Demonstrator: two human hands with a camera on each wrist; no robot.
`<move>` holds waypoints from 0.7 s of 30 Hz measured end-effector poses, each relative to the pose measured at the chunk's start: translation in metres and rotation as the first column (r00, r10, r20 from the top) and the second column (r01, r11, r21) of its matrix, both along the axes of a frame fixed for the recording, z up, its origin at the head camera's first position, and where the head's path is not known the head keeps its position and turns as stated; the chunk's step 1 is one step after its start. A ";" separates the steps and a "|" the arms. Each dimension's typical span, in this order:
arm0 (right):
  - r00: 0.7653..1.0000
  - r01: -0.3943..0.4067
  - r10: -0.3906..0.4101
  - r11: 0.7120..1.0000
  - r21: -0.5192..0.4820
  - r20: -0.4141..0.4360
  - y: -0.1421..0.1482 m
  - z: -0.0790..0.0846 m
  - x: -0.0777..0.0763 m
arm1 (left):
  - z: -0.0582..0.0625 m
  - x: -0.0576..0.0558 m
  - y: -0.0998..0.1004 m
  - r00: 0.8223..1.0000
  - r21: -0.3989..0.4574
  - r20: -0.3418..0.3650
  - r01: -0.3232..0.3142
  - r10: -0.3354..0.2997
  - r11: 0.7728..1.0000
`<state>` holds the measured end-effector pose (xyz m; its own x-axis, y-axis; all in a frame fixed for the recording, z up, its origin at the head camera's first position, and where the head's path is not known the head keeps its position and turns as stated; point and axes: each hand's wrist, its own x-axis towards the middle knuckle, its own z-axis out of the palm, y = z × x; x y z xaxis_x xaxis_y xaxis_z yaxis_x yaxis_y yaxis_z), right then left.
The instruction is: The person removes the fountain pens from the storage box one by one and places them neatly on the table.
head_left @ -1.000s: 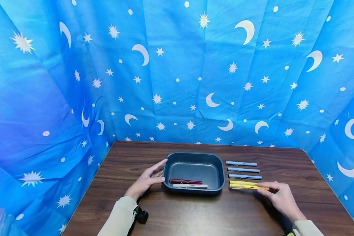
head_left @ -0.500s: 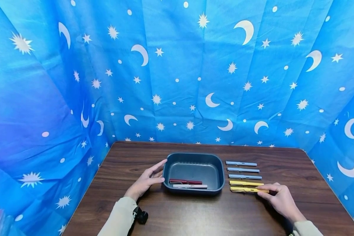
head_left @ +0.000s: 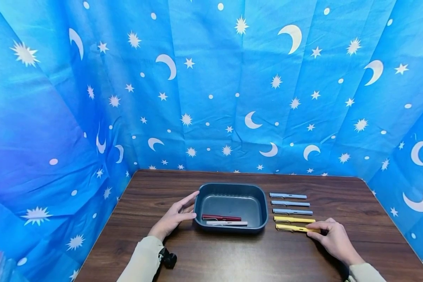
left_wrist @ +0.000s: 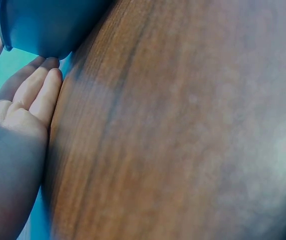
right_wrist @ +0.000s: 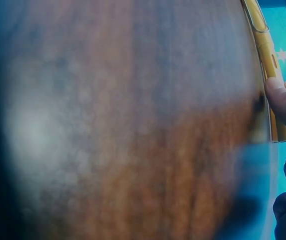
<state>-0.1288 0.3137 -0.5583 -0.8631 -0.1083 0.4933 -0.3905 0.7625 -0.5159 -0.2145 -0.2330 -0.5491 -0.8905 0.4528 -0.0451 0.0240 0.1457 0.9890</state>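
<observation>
My left hand (head_left: 174, 216) rests against the left side of a dark blue-grey rectangular tub (head_left: 264, 203), fingers spread along its wall. In the left wrist view, the fingertips touch the tub's (left_wrist: 52, 25) outer wall. My right hand (head_left: 333, 239) pinches the right end of the nearer yellow pen (head_left: 290, 228) between thumb and fingers; the pen lies flat on the table. The right wrist view shows the thumb (right_wrist: 283, 102) on its barrel. Just behind lies a second yellow pen (head_left: 292, 219). Inside the tub are a dark red pen (head_left: 222, 217) and a pale pink pen (head_left: 227, 223).
Three light blue pens (head_left: 290, 212) lie in a column behind the yellow ones, right of the tub. All stand on a dark wood-grain table (head_left: 225, 258). A blue cloth (head_left: 211, 78) with moons and stars hangs around its back and sides.
The nearer yellow pen has shifted slightly toward me, opening a gap from the other yellow pen, with my right hand still pinching its end. My left hand and the tub have stayed put.
</observation>
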 end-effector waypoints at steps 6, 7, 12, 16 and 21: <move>0.999 0.021 -0.022 1.000 0.020 0.029 0.000 0.000 -0.001 | 0.000 0.000 0.000 1.000 -0.002 -0.012 0.002 -0.002 1.000; 0.999 0.023 -0.024 0.999 0.024 0.034 0.000 0.000 -0.001 | 0.000 0.000 0.000 1.000 -0.001 -0.013 0.002 -0.002 1.000; 0.998 0.028 -0.030 0.999 0.028 0.058 0.001 -0.001 -0.001 | 0.000 0.000 0.000 1.000 0.006 -0.002 0.003 -0.003 1.000; 0.997 0.031 -0.033 0.999 0.024 0.075 0.001 0.000 -0.002 | -0.001 0.000 0.000 1.000 0.009 -0.004 0.004 -0.004 1.000; 0.995 0.033 -0.035 0.999 0.026 0.092 0.000 0.001 -0.001 | -0.001 -0.001 -0.001 1.000 0.005 -0.002 0.005 -0.005 1.000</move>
<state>-0.1299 0.3138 -0.5575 -0.9083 -0.0889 0.4088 -0.3155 0.7871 -0.5300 -0.2151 -0.2338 -0.5506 -0.8885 0.4571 -0.0411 0.0264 0.1402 0.9898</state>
